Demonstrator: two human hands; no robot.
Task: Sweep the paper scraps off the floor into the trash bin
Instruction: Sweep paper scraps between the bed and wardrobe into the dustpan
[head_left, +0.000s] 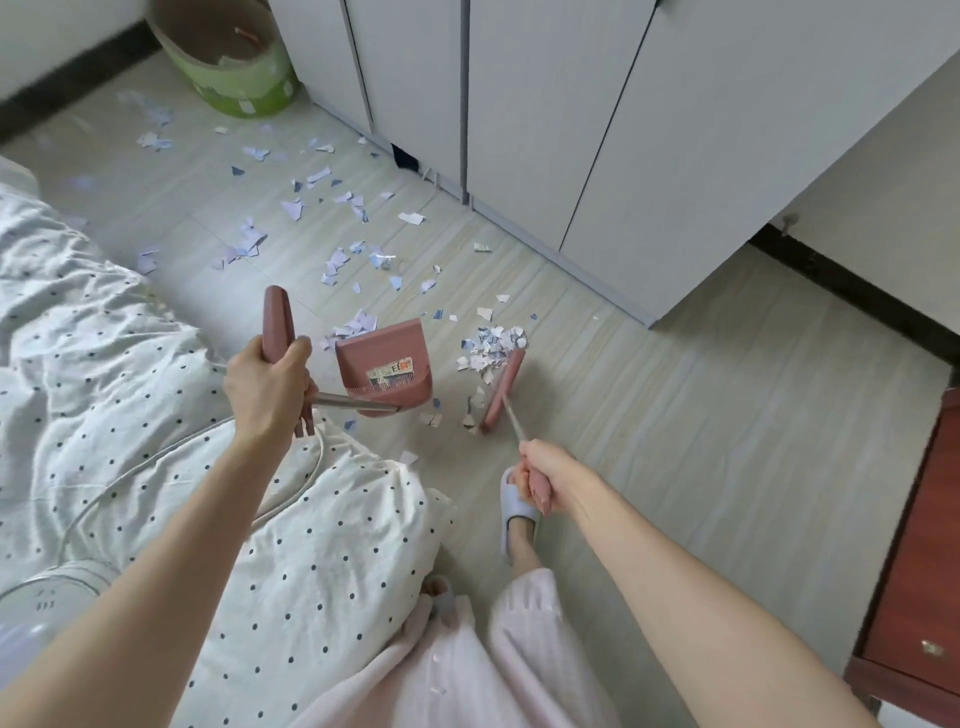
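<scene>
My left hand (267, 387) grips the pink handle of a pink dustpan (384, 366), whose pan sits on the floor at mid-frame with its mouth facing away from me. My right hand (545, 480) holds the handle of a pink broom (503, 391); its head rests on the floor to the right of the pan. A small heap of paper scraps (491, 348) lies against the broom head. Several more scraps (332, 218) are scattered over the pale floor toward the green trash bin (244, 78) at the top left.
A dotted white bedcover (130, 395) fills the left side, with a white cable across it. White cupboard doors (571, 130) run along the far right of the floor. A red-brown drawer unit (924, 597) stands at the right edge. My slippered foot (517, 519) is under the right hand.
</scene>
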